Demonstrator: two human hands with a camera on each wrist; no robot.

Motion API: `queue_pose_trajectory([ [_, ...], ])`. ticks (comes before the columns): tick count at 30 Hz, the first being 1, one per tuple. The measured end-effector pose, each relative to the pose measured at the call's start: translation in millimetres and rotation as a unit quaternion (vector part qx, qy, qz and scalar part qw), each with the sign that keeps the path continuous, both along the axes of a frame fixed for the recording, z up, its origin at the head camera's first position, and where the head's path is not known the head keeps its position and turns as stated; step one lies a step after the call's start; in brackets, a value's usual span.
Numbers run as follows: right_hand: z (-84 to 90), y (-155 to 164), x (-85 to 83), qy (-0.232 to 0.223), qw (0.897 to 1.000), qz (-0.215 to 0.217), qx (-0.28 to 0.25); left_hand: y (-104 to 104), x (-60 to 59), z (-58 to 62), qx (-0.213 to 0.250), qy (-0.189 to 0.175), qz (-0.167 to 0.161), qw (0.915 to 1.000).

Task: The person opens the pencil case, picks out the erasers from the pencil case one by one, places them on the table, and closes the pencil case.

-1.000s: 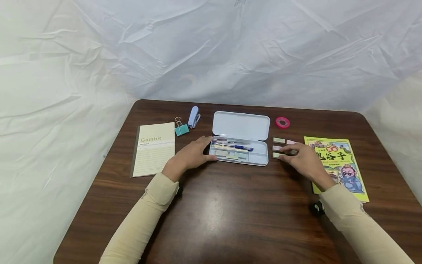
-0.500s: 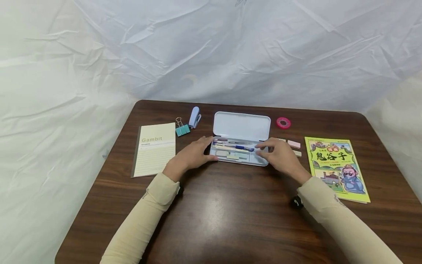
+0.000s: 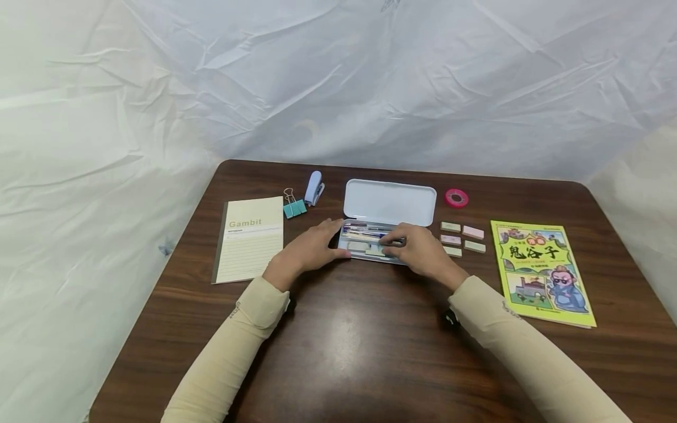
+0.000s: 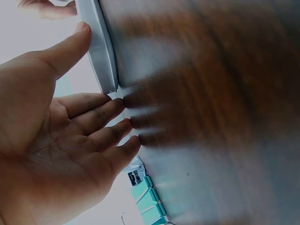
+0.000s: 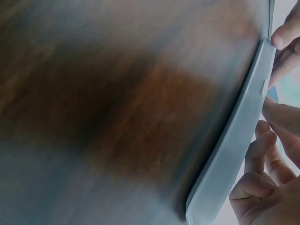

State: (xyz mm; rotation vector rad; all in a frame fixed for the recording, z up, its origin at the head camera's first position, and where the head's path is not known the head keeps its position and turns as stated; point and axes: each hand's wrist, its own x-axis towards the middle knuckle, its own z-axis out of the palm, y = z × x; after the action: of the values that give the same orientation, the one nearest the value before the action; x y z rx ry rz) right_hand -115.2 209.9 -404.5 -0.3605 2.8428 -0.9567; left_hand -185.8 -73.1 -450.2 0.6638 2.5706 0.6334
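Observation:
A pale metal pencil case [image 3: 390,202] lies with its lid open. Several pens [image 3: 362,231] fill its rear compartment and light erasers [image 3: 357,246] its front one. My left hand [image 3: 309,245] rests at the case's left end, thumb [image 4: 77,44] on the front wall and straight fingers [image 4: 101,115] by the corner. My right hand [image 3: 420,249] reaches into the front compartment, thumb and index finger at the right end of an eraser [image 3: 374,251]. In the right wrist view the case's wall [image 5: 234,140] hides those fingertips, so I cannot tell whether they pinch it.
Several pink and pale green erasers [image 3: 473,232] lie right of the case, near a yellow comic book [image 3: 542,273]. Behind them is a pink tape roll [image 3: 456,198]. On the left are a notebook [image 3: 248,241], a teal binder clip [image 3: 294,208] and a stapler [image 3: 314,188].
My right hand has left the erasers on the table and moved left into the case's front compartment. The left hand stays at the case's left end.

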Motion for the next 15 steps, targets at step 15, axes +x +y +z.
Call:
queue_pose_trajectory([
  [15,-0.7,-11,-2.1,-0.002,1.0,0.019,0.025,-1,-7.4,-15.0,-0.01,0.014,-0.004,0.9998],
])
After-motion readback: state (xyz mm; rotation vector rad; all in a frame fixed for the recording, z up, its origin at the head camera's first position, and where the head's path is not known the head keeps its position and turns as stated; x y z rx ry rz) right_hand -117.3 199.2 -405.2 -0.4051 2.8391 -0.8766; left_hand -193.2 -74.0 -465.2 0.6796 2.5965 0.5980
